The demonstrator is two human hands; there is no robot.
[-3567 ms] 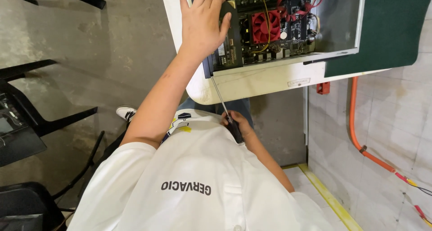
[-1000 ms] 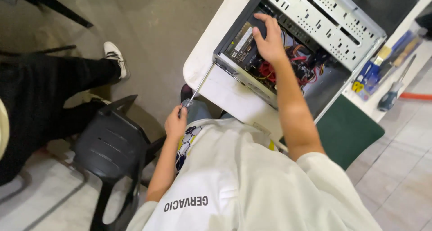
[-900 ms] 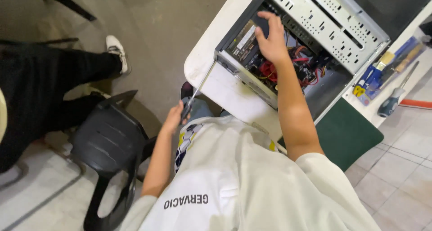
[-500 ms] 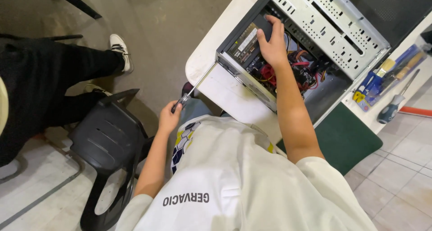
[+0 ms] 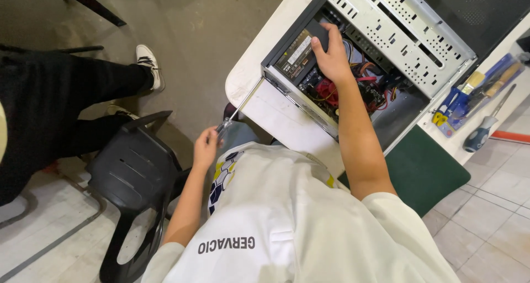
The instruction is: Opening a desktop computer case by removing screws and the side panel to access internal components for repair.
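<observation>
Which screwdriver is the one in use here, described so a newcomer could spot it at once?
Find the open computer case on the white table. From its near-left corner a thin metal shaft slants down past the table edge into the left hand: that is the long screwdriver. Unlike the blue-handled screwdriver lying right of the case, it is held.

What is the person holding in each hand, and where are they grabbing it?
The left hand grips a screwdriver by its handle end, shaft pointing at the computer case. The right hand rests on a black part inside the case; a real grip cannot be told.
</observation>
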